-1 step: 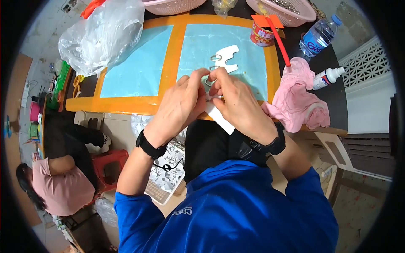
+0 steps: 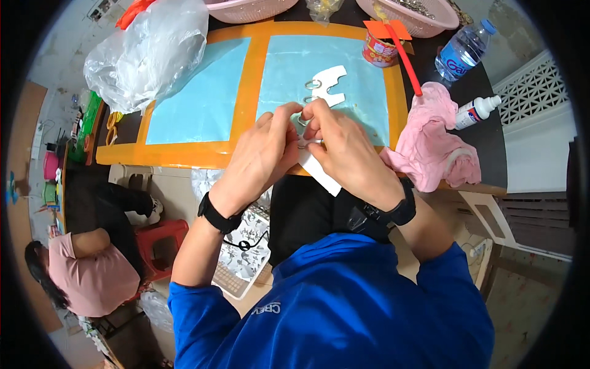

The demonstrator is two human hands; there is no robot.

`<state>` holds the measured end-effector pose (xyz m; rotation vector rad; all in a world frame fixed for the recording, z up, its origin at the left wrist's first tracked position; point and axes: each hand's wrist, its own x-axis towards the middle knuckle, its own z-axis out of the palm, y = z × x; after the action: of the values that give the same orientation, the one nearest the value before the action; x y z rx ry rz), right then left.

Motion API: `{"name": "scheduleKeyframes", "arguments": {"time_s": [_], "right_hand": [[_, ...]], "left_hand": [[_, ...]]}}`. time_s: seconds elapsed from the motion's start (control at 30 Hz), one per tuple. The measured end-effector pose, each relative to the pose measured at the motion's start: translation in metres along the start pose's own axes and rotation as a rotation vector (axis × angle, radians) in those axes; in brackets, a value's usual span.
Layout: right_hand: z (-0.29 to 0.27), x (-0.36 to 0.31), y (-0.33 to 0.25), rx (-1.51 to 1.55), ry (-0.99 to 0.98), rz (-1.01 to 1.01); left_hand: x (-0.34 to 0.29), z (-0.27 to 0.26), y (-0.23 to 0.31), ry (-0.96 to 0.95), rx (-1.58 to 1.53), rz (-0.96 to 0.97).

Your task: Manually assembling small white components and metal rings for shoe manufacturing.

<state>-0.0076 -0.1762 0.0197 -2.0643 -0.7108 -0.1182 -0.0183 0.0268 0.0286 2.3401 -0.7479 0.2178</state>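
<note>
My left hand (image 2: pixel 263 146) and my right hand (image 2: pixel 344 138) meet at the table's near edge, fingers bent and pinched together. Between them is a narrow white card (image 2: pixel 321 173), its lower end sticking out past the edge under my right hand. A small metal ring (image 2: pixel 303 120) shows between my two index fingertips. Where the fingers grip the card is partly hidden. Just beyond my fingertips, a second white card (image 2: pixel 332 85) with curved cutouts lies on the blue mat, carrying a metal ring (image 2: pixel 313 84) along its left side.
Orange tape frames the blue mat (image 2: pixel 195 92). Farther right stand a red tub (image 2: pixel 380 50), a water bottle (image 2: pixel 462 52) and a white squeeze bottle (image 2: pixel 476 113), near a pink cloth (image 2: pixel 433 144). Plastic bags (image 2: pixel 147 55) sit far left. Someone in pink (image 2: pixel 92 270) sits at left.
</note>
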Motion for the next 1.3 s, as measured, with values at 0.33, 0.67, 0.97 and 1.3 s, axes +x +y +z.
{"name": "scheduleKeyframes", "arguments": {"time_s": [0.33,0.67,0.97,1.3], "right_hand": [[-0.001,-0.004,-0.007,-0.107,0.017,-0.078],[-0.002,-0.003,-0.015,-0.134,-0.014,-0.038],[0.005,-0.004,-0.014,-0.087,0.006,0.026],[0.005,-0.003,-0.012,-0.032,0.036,0.100]], "left_hand": [[-0.019,0.008,-0.014,0.012,-0.274,-0.090],[-0.015,-0.001,-0.016,0.078,-0.197,-0.017],[-0.011,0.000,-0.016,0.056,-0.305,-0.072],[-0.008,0.001,-0.017,0.058,-0.185,0.011]]}}
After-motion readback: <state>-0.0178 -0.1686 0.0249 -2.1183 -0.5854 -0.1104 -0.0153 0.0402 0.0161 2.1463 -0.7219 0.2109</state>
